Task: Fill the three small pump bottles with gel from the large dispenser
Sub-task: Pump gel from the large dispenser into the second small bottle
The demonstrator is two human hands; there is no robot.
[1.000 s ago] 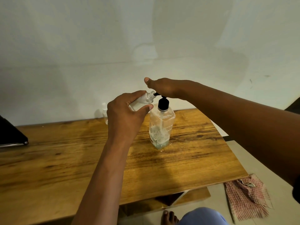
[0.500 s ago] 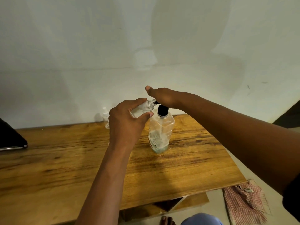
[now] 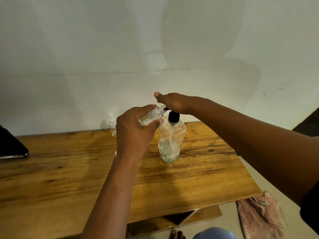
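Note:
The large clear dispenser (image 3: 170,140) with a black pump collar stands near the middle of the wooden table (image 3: 69,178), a little gel left at its bottom. My right hand (image 3: 172,102) lies flat on top of its pump head, palm down, thumb sticking out to the left. My left hand (image 3: 136,130) grips a small clear bottle (image 3: 154,114), tilted so its open neck meets the black nozzle. Another small pump bottle (image 3: 112,125) stands at the table's back edge by the wall, partly hidden behind my left hand.
A dark flat device (image 3: 10,145) lies at the table's left edge. A red checked cloth (image 3: 259,216) lies on the floor at the right. A lower wooden shelf (image 3: 189,219) shows under the table's front edge. A white wall rises just behind.
Both hands and the bottles hold the same pose. The camera has tilted up a little, so everything sits lower in the picture.

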